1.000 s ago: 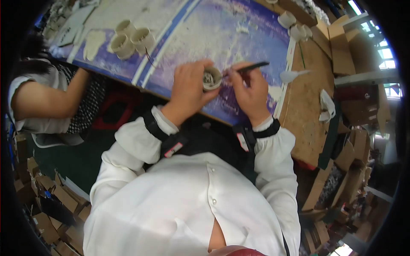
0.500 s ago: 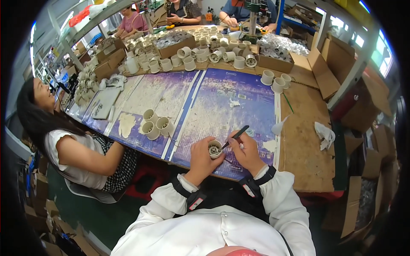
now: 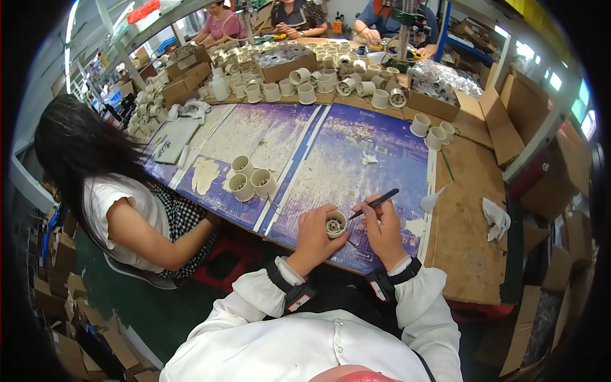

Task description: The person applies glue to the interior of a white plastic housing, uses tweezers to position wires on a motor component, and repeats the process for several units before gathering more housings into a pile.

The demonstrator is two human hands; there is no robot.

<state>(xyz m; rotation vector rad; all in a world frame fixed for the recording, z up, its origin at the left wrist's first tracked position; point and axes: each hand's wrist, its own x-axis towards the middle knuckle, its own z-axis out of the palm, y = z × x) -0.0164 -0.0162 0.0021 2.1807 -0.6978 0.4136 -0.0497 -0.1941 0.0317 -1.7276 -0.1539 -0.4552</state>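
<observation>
My left hand (image 3: 312, 235) is wrapped around a cream plastic cup-shaped part (image 3: 335, 232), held upright with its mouth toward me. Round, spoked inner pieces show inside it. Pinched in my right hand (image 3: 384, 237) are slim black tweezers (image 3: 384, 198), slanting down to the left. Their tip sits just outside the cup's right rim, apart from the inner pieces. To the left, on the purple work surface (image 3: 299, 184), a group of three similar cups (image 3: 262, 183) stands close together with small parts inside.
Many cream cups (image 3: 307, 94) crowd the far side, beside cardboard boxes (image 3: 289, 67) of small parts. A seated person (image 3: 140, 210) is close on my left; others work across the table. Three cups (image 3: 435, 138), a green stick (image 3: 448, 167) and crumpled white plastic (image 3: 495, 219) lie to the right.
The tweezers' tip has come out of the cup and moved to the right of its rim. The person on the left has turned their head away. The whole view has shifted slightly.
</observation>
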